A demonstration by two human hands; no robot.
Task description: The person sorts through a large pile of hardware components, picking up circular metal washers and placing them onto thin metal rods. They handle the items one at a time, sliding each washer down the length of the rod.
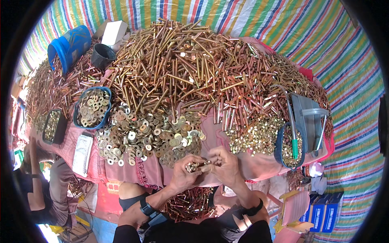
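Observation:
My left hand is closed around a small bundle of brass-coloured bolts, their ends showing at the fingers. Against it, my right hand has its fingers bent in a pinch at a bolt end; whatever small part they hold is too small to name. Just beyond the left hand spreads a heap of flat washers. Past the right hand lies a pile of small brass-coloured nuts. A large mound of long bolts rises behind both.
Washers fill a blue basket; nuts fill a dark blue basket with a green-handled tool across it. A grey bin, blue bucket and black pot stand around the mound. Another person sits at left.

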